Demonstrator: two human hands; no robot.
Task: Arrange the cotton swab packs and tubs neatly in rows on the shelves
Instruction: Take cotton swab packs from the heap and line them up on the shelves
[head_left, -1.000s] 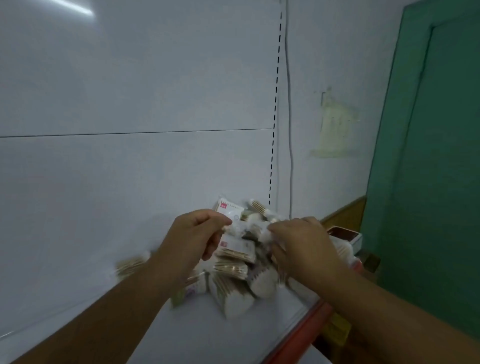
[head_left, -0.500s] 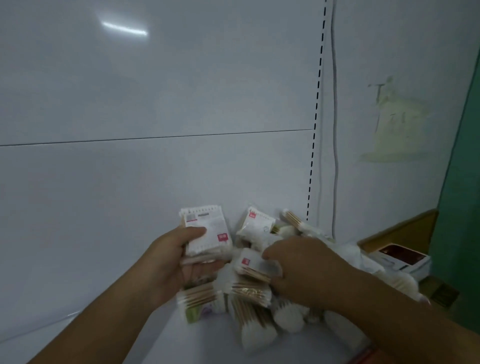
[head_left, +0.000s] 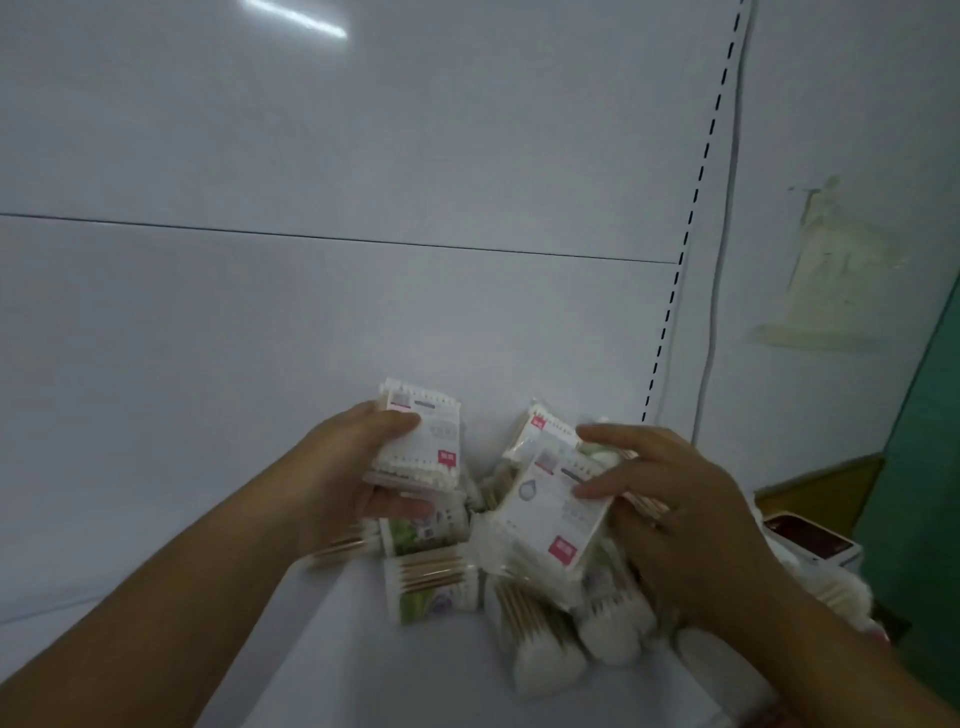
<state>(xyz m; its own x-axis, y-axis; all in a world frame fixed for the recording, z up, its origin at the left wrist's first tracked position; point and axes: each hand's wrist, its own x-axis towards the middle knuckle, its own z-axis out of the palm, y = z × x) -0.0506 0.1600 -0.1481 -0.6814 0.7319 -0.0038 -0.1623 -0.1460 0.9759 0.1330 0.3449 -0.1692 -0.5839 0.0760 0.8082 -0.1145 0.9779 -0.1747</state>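
The left hand (head_left: 358, 467) pinches a swab pack (head_left: 423, 441), thumb on its face; the right hand (head_left: 675, 519) grips a second pack (head_left: 553, 512) — light, slippery film, likely best held edgewise.

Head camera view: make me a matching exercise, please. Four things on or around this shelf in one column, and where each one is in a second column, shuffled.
Things
1. white flat cotton swab pack with a grey barcode patch
2. white flat cotton swab pack with a round grey mark
3. clear pack of wooden-stick swabs with a green label
4. dark red flat box with white sides

Places
A. lying on the white shelf, in no hand
B. held in the left hand
C. far right, near the green door
D. held in the right hand

Pairs: 1-B, 2-D, 3-A, 4-C
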